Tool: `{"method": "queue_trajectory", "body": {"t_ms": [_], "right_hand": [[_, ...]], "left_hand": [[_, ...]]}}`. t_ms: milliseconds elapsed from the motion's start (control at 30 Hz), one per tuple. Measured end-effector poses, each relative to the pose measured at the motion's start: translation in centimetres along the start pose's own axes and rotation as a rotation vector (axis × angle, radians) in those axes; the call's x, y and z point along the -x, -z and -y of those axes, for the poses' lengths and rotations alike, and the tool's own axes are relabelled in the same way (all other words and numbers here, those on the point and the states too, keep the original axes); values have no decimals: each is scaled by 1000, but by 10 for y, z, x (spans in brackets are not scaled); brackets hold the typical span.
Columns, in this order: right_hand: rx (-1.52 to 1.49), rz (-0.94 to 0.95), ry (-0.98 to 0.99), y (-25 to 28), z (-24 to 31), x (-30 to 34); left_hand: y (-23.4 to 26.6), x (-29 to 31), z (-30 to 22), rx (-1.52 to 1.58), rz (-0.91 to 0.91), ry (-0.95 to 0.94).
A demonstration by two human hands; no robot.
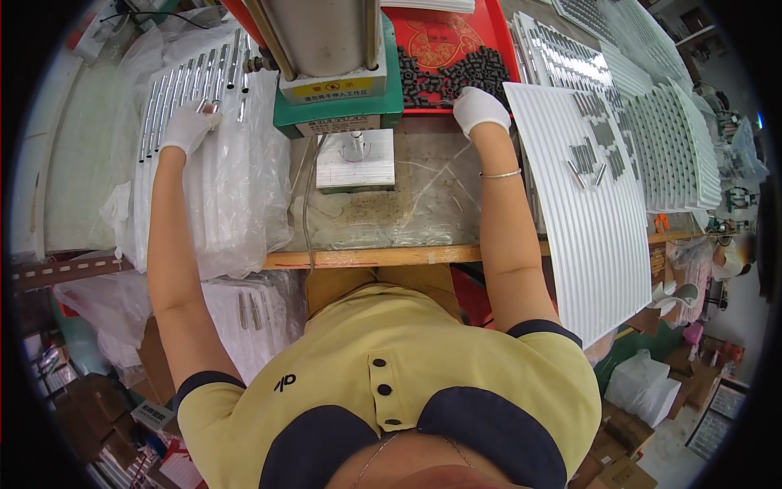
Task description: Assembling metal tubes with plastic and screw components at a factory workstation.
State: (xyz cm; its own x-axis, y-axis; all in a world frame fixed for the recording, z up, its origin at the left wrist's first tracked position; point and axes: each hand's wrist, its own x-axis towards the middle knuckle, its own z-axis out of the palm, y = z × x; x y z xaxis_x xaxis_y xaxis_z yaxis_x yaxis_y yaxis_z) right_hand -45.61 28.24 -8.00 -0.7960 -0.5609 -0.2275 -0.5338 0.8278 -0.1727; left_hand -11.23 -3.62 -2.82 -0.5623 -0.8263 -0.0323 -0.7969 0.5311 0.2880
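My left hand [189, 129], in a white glove, is over a row of shiny metal tubes [159, 110] on the left. Its fingers close around the lower end of one tube. My right hand [481, 112], also gloved, is curled at the near edge of a red tray [415, 28]. Small black cylindrical fittings [481, 69] lie heaped in that tray, touching its fingertips; whatever those fingers grip is hidden. Between my hands stands a green and grey press [334, 98]. A short metal piece [357, 145] stands upright on the white block [354, 167] below it.
A ribbed white sheet [590, 244] at the right carries several dark and silver pieces. Farther right are stacked trays [672, 147] of tubes. Clear plastic wrap [252, 196] covers ribbed material at the left. A grey cable [308, 196] hangs over the wooden bench edge [371, 257].
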Motion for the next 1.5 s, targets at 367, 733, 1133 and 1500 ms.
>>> {"method": "queue_trajectory", "body": {"t_ms": [367,733,1133,1500], "right_hand": [[-35,-160,103,-13,-4,3],[-1056,-141,503,37,31,181],[67,-302,745,55,23,195],[192,4,-300,95,-155,107]], "left_hand": [[14,87,-8,635,153,-39],[-22,205,-139,1051,113,-139],[-94,199,-184,922,57,-395],[-118,200,-173,1348,321,-124]]}}
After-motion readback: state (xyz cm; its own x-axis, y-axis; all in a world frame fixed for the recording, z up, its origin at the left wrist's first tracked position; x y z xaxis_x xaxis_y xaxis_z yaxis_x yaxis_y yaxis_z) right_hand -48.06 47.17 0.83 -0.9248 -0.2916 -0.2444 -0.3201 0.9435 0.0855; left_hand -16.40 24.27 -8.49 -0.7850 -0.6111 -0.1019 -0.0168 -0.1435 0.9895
